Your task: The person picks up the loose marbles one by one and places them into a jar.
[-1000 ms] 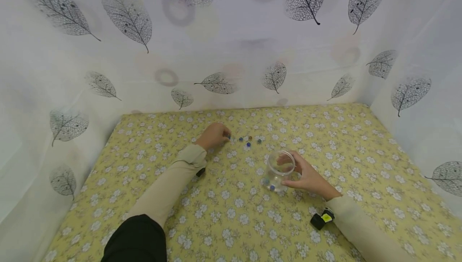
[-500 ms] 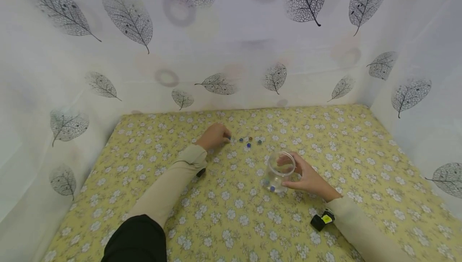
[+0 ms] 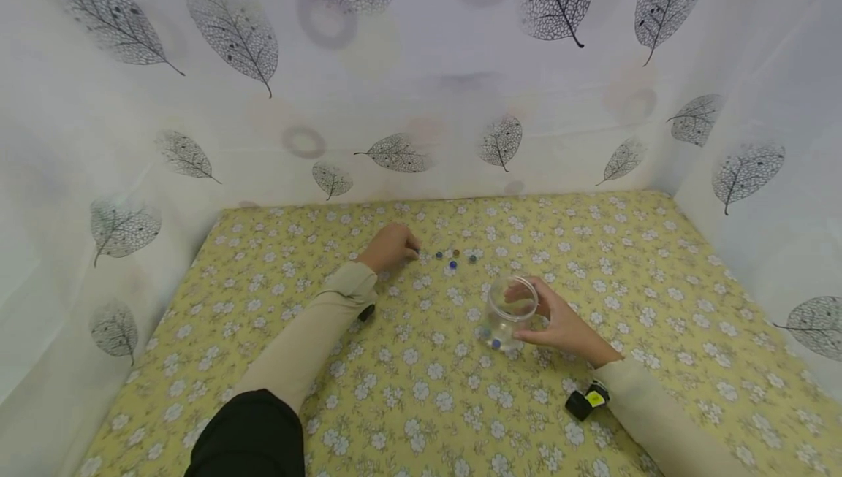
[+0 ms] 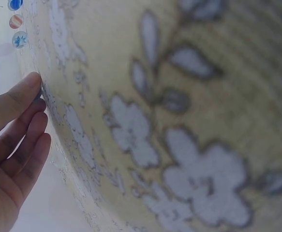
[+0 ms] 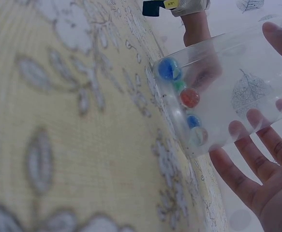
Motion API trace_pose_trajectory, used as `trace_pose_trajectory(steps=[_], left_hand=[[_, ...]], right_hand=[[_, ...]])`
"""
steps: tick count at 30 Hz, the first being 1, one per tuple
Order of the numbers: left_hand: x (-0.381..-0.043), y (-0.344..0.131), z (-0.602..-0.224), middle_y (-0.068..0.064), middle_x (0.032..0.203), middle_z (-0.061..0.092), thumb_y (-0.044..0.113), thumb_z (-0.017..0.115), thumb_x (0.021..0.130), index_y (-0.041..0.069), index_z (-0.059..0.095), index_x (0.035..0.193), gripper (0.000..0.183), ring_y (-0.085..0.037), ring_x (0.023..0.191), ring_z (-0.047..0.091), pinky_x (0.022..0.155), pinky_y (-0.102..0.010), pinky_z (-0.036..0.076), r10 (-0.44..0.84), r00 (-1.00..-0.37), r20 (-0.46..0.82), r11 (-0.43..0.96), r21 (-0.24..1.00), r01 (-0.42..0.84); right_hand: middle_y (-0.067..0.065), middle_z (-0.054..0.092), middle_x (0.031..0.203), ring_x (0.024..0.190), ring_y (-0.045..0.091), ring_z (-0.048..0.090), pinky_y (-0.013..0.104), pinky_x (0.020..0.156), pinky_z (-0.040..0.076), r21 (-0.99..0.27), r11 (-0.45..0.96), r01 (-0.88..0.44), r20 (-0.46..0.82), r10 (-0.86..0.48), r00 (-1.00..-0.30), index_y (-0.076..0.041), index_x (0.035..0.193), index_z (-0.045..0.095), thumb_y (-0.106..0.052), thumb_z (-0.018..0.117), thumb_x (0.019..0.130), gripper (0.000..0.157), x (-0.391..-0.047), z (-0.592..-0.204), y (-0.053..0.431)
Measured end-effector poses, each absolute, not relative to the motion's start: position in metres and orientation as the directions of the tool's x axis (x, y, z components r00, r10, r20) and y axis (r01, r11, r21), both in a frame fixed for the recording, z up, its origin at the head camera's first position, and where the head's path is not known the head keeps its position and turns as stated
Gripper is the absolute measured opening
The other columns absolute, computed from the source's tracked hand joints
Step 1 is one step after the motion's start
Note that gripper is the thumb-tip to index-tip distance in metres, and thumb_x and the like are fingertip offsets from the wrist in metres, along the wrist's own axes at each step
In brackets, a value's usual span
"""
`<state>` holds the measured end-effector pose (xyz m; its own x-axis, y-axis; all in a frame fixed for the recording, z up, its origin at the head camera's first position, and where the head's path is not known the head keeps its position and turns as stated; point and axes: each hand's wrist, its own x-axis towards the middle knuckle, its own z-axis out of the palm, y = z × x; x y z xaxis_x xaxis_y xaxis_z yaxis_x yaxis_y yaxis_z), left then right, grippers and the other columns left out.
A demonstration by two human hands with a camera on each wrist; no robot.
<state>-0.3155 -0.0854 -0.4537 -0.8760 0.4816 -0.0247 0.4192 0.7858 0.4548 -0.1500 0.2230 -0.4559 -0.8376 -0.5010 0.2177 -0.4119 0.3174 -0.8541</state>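
My left hand (image 3: 389, 246) reaches to the far middle of the table, thumb and fingertips together at the cloth. Between them they pinch a small marble (image 4: 38, 94), mostly hidden by the fingers. Just right of that hand lie several loose marbles, among them a blue one (image 3: 453, 264) and an amber one (image 3: 457, 252). A clear plastic jar (image 3: 490, 313) stands upright and uncapped nearer to me. Around its right side my right hand (image 3: 559, 323) curls, thumb in front and fingers behind. Several glass marbles, including a red one (image 5: 190, 97), lie on the jar's bottom.
A yellow cloth (image 3: 408, 404) with white flowers covers the table. White curtains (image 3: 421, 97) printed with dark leaves hang behind it and along both sides. A black device with a yellow label (image 3: 595, 397) is strapped at the right wrist.
The left fingers have closed in on the blue marble, which showed more plainly at their tips a second ago. The right hand and jar stay where they were.
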Motion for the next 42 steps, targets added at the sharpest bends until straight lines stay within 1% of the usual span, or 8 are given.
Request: trace_pose_trajectory(steps=[6, 12, 17, 23, 28, 35, 39, 42], left_hand=[[-0.312, -0.088, -0.450, -0.007, 0.101, 0.072, 0.015, 0.074, 0.080, 0.008, 0.075, 0.095, 0.017, -0.020, 0.092, 0.067, 0.083, -0.032, 0.055, 0.458, -0.889, -0.007, 0.775, 0.493, 0.395], [-0.308, -0.089, -0.447, -0.005, 0.095, 0.072, 0.017, 0.074, 0.079, 0.008, 0.074, 0.093, 0.017, -0.016, 0.083, 0.066, 0.077, -0.028, 0.056, 0.444, -0.895, 0.036, 0.776, 0.484, 0.404], [-0.297, -0.087, -0.435, -0.006, 0.097, 0.072, 0.016, 0.073, 0.080, 0.007, 0.074, 0.097, 0.018, -0.016, 0.084, 0.066, 0.077, -0.028, 0.056, 0.445, -0.895, 0.039, 0.759, 0.513, 0.400], [-0.279, -0.082, -0.420, -0.007, 0.098, 0.071, 0.014, 0.073, 0.081, 0.006, 0.073, 0.100, 0.021, -0.016, 0.084, 0.065, 0.077, -0.029, 0.055, 0.457, -0.885, 0.091, 0.710, 0.563, 0.424], [-0.265, -0.077, -0.412, -0.004, 0.097, 0.072, 0.016, 0.072, 0.082, 0.008, 0.073, 0.102, 0.022, -0.013, 0.082, 0.063, 0.077, -0.028, 0.054, 0.479, -0.864, 0.154, 0.677, 0.562, 0.475], [-0.244, -0.067, -0.398, -0.002, 0.097, 0.072, 0.019, 0.071, 0.082, 0.013, 0.073, 0.102, 0.021, -0.011, 0.083, 0.064, 0.081, -0.030, 0.055, 0.503, -0.828, 0.250, 0.628, 0.553, 0.548], [-0.232, -0.062, -0.389, -0.001, 0.096, 0.072, 0.016, 0.072, 0.081, 0.014, 0.073, 0.102, 0.021, -0.010, 0.082, 0.064, 0.081, -0.030, 0.055, 0.521, -0.795, 0.312, 0.579, 0.555, 0.597], [-0.223, -0.057, -0.382, -0.002, 0.096, 0.072, 0.017, 0.072, 0.081, 0.014, 0.073, 0.102, 0.021, -0.009, 0.082, 0.064, 0.080, -0.027, 0.055, 0.538, -0.764, 0.357, 0.546, 0.543, 0.638]], right_hand=[[0.017, 0.050, 0.126, 0.114, 0.015, 0.054, 0.035, 0.090, 0.051, -0.855, 0.315, -0.412, 0.218, -0.503, -0.837, -0.005, 0.138, 0.036, -0.003, 0.071, 0.080, 0.068, -0.150, -0.456, 0.223], [0.018, 0.049, 0.126, 0.114, 0.016, 0.054, 0.034, 0.090, 0.051, -0.856, 0.313, -0.412, 0.217, -0.505, -0.835, -0.005, 0.139, 0.035, -0.002, 0.071, 0.080, 0.069, -0.150, -0.456, 0.223], [0.018, 0.049, 0.126, 0.114, 0.019, 0.054, 0.033, 0.090, 0.051, -0.856, 0.316, -0.409, 0.215, -0.502, -0.838, -0.006, 0.139, 0.035, -0.003, 0.071, 0.081, 0.069, -0.150, -0.456, 0.223], [0.017, 0.050, 0.126, 0.114, 0.015, 0.054, 0.033, 0.090, 0.051, -0.855, 0.315, -0.412, 0.219, -0.500, -0.838, -0.006, 0.138, 0.036, -0.003, 0.072, 0.080, 0.069, -0.152, -0.458, 0.224], [0.017, 0.050, 0.126, 0.114, 0.012, 0.054, 0.033, 0.091, 0.051, -0.855, 0.310, -0.416, 0.225, -0.501, -0.836, -0.005, 0.139, 0.036, -0.002, 0.072, 0.080, 0.069, -0.152, -0.459, 0.224], [0.016, 0.051, 0.126, 0.115, 0.014, 0.054, 0.035, 0.093, 0.050, -0.855, 0.324, -0.404, 0.212, -0.494, -0.843, -0.007, 0.138, 0.037, -0.004, 0.072, 0.080, 0.067, -0.151, -0.460, 0.224], [0.015, 0.051, 0.126, 0.115, 0.015, 0.054, 0.037, 0.094, 0.049, -0.859, 0.326, -0.395, 0.202, -0.492, -0.847, -0.007, 0.136, 0.038, -0.005, 0.072, 0.081, 0.065, -0.152, -0.461, 0.225], [0.015, 0.050, 0.126, 0.115, 0.013, 0.053, 0.034, 0.095, 0.049, -0.862, 0.322, -0.391, 0.201, -0.492, -0.847, -0.007, 0.136, 0.038, -0.005, 0.072, 0.081, 0.065, -0.153, -0.461, 0.225]])
